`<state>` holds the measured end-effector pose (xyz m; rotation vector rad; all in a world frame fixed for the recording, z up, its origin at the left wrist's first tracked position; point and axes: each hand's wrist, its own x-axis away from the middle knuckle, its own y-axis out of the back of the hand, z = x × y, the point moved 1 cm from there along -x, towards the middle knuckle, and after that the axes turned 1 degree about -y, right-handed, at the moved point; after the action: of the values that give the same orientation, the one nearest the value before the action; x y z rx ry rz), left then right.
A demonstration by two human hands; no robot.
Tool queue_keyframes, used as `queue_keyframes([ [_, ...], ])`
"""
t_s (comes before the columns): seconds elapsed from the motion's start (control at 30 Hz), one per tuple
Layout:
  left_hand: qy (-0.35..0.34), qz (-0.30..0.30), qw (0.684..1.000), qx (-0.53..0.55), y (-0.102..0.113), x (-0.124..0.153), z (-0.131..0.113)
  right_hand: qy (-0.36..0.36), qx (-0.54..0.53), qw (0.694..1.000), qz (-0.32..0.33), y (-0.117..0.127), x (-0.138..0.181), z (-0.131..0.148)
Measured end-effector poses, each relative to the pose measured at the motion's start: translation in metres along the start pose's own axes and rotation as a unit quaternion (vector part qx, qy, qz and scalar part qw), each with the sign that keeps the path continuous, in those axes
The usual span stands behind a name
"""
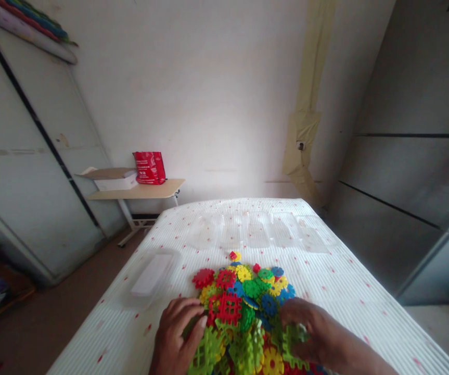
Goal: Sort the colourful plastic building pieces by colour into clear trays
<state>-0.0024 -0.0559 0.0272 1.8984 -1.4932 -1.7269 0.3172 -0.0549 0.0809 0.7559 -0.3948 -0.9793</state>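
Observation:
A heap of plastic interlocking pieces (247, 302) in red, yellow, green and blue lies on the white bed (247, 224) in front of me. My left hand (175, 333) rests at the left side of the heap, fingers curled onto a red grid piece (228, 308) and green pieces. My right hand (310, 330) lies on the right side of the heap, fingers bent around a green grid piece (292, 341). A small red and yellow piece (234, 255) sits apart, just beyond the heap.
A clear plastic lid (152, 276) lies on the bed to the left. A clear compartment tray (255, 229) lies farther back. A side table (138, 191) with a white box (115, 180) and a red bag (149, 167) stands by the wall. Wardrobes flank both sides.

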Motion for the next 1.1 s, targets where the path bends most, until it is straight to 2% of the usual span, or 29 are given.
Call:
queue_keyframes([
  [0.63,0.001,-0.013,1.000,0.013,0.002,-0.001,-0.002,0.028,-0.005,1.000,0.000,-0.003,-0.003,-0.002],
  [0.9,0.005,-0.023,1.000,0.015,0.003,-0.003,-0.003,0.021,-0.071,0.997,-0.023,0.000,-0.007,-0.009],
  [1.1,0.007,-0.023,0.999,0.023,0.002,-0.002,-0.001,-0.035,-0.184,0.981,-0.048,0.002,-0.010,-0.025],
])
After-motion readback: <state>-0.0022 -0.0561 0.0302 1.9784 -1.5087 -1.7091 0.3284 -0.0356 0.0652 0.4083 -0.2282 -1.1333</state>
